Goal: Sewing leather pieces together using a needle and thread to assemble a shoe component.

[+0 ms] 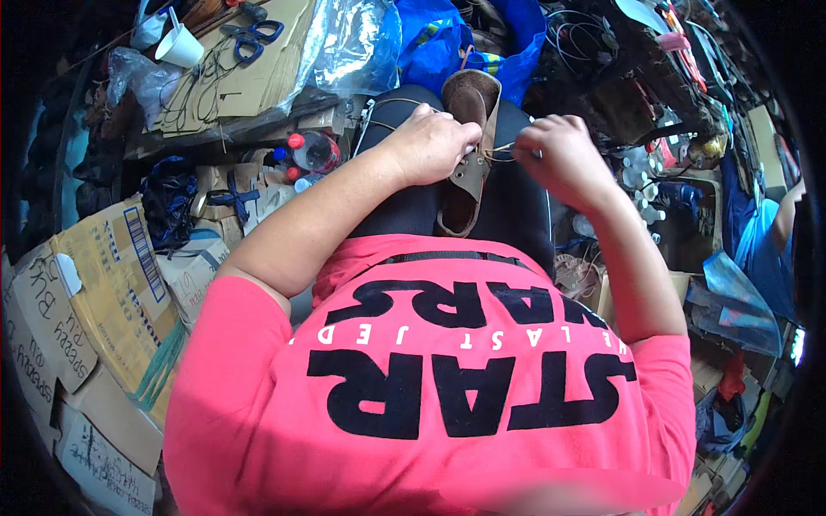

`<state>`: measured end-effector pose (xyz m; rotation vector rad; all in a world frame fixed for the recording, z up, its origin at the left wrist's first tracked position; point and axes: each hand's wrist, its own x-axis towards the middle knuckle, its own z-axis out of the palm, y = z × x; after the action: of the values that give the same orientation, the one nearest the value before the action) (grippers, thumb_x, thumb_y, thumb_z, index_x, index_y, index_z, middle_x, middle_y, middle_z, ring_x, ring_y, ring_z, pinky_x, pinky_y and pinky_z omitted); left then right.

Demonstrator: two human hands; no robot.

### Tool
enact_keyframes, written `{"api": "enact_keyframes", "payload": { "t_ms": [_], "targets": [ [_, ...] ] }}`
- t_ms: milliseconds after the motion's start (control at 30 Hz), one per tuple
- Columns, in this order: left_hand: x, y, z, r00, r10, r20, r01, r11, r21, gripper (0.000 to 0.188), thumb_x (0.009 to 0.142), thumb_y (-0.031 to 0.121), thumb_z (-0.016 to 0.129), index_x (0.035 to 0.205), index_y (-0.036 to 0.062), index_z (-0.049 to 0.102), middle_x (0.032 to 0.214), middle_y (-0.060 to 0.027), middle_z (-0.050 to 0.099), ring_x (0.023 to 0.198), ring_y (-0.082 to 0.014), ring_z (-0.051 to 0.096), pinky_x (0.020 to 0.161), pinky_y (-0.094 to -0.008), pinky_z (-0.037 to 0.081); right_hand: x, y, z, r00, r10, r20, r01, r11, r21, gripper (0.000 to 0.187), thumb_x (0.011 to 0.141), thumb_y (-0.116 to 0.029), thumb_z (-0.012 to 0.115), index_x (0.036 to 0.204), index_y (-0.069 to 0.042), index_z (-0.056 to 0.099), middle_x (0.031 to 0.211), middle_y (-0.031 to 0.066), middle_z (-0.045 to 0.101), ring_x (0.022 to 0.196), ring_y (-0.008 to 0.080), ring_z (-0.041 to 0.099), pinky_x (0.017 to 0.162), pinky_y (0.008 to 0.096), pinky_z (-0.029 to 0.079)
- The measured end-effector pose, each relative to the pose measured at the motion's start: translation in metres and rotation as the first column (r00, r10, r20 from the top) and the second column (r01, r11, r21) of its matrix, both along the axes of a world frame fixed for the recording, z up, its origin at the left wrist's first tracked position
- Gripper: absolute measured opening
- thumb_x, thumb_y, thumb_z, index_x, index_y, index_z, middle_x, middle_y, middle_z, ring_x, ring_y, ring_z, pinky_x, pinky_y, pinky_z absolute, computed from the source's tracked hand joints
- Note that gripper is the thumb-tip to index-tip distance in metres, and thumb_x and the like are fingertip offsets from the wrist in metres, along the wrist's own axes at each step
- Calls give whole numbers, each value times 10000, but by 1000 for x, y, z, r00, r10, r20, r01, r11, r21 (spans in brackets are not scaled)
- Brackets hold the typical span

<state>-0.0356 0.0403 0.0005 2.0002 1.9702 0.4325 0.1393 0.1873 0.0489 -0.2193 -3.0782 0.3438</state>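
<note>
A brown suede shoe (465,191) with eyelets along its edge lies lengthwise between my thighs. My left hand (433,144) is closed at the shoe's left side, its thumb and fingers pinching the edge near the eyelets. A thin tan cord (379,125) loops over my left thigh and runs up to that hand. To the right of the shoe, my right hand (561,156) is closed in a pinch, slightly blurred. Another stretch of tan cord (499,154) runs from the shoe to its fingers. The fingertips of both hands are partly hidden.
Flat cardboard (245,90) with blue-handled scissors (255,39) and a white cup (179,45) lies at far left. Plastic bottles (314,153) stand left of my knees. Blue bags (434,39) sit beyond the shoe. Cardboard boxes (120,292) crowd the left; small bottles (641,185) lie right.
</note>
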Motion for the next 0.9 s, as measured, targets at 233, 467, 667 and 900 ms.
{"api": "enact_keyframes", "payload": {
  "t_ms": [233, 467, 667, 900],
  "targets": [
    [-4, -4, -8, 999, -49, -7, 50, 992, 118, 83, 860, 188, 557, 899, 116, 574, 773, -84, 627, 826, -278, 614, 774, -434, 407, -13, -17, -9, 994, 83, 73, -98, 968, 232, 94, 827, -157, 554, 899, -129, 607, 794, 42, 638, 881, 229, 608, 843, 426, 376],
    [-4, -8, -8, 994, -36, -99, 48, 991, 125, 65, 853, 180, 561, 899, 138, 580, 775, -57, 611, 835, -251, 602, 764, -417, 403, -19, -23, -12, 991, 88, 101, -102, 984, 145, 103, 809, -107, 545, 895, -136, 594, 787, 50, 637, 864, 230, 612, 837, 424, 374],
    [-36, -47, 1, 977, -57, -207, 91, 983, 157, 92, 835, 132, 559, 912, 172, 590, 738, -25, 554, 822, -208, 551, 759, -376, 358, 10, 14, -27, 996, 60, 62, -72, 977, 199, 114, 794, -96, 553, 892, -145, 585, 790, 60, 642, 896, 272, 611, 920, 446, 376],
    [-15, -34, 10, 996, 4, -88, 16, 975, 224, 47, 858, 145, 570, 900, 142, 591, 742, -41, 559, 818, -238, 561, 762, -392, 368, 47, 33, 22, 855, -448, -263, 342, 866, -365, 110, 786, -28, 599, 893, -45, 618, 874, 133, 631, 813, 329, 618, 712, 370, 500]
  ]
}}
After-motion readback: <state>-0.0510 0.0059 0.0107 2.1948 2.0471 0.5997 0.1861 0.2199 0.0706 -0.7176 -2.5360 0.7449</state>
